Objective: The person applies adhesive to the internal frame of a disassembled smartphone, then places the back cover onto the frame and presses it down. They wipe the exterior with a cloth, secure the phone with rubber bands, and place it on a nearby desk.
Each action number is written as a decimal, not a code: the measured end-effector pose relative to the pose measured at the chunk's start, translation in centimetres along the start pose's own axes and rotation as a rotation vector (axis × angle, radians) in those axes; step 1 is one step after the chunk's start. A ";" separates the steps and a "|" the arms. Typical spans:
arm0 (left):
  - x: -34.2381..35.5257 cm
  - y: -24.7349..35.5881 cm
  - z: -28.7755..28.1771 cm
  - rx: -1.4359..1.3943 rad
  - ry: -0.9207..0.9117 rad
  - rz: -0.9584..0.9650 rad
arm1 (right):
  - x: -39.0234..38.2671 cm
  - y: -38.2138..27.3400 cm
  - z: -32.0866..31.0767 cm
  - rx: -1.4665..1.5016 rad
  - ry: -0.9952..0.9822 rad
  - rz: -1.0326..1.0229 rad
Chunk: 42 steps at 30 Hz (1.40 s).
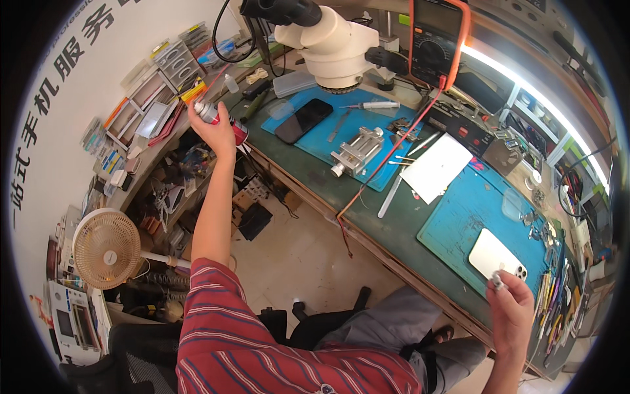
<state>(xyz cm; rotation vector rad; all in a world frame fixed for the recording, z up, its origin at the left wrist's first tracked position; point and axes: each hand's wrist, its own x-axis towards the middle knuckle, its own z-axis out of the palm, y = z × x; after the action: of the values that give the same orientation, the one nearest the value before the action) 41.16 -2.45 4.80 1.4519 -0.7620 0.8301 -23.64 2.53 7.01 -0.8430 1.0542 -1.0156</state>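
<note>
Grasping a red-and-silver can point(240, 134) in our left hand point(216, 136) near the left end of the bench point(400, 236), we pinch a small silvery piece point(497, 282) in our right hand point(515, 303), near the white phone point(492, 251). Phone on the blue mat point(453, 217); a green strip of bench separates mat from front edge; floor point(295, 256) opens beyond.

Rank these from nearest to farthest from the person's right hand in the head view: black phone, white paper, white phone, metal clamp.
1. White phone: just beyond the right hand, on the right blue mat.
2. White paper: up and left of that phone.
3. Metal clamp: left of the paper, on the left blue mat.
4. Black phone: left of the clamp, same mat.
</note>
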 end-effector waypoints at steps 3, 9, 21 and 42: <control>1.8 -4.0 1.6 0.114 0.082 0.070 | -0.5 -0.2 -2.0 -0.036 0.087 -0.024; 5.4 -9.7 6.8 0.091 -0.135 0.202 | -0.8 -0.4 -4.7 -0.056 0.203 -0.046; 1.4 -4.8 5.0 -0.192 0.113 0.114 | 4.5 -1.3 0.1 -1.142 0.065 -0.742; -25.5 34.6 -5.5 -0.514 -1.319 0.773 | 9.8 -1.0 -1.7 -1.585 -0.207 -0.926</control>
<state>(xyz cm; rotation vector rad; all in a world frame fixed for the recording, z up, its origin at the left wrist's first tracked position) -1.85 0.88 1.33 1.0722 -2.4179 0.0318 -23.95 -7.13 4.65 -2.8342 1.1907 -0.5752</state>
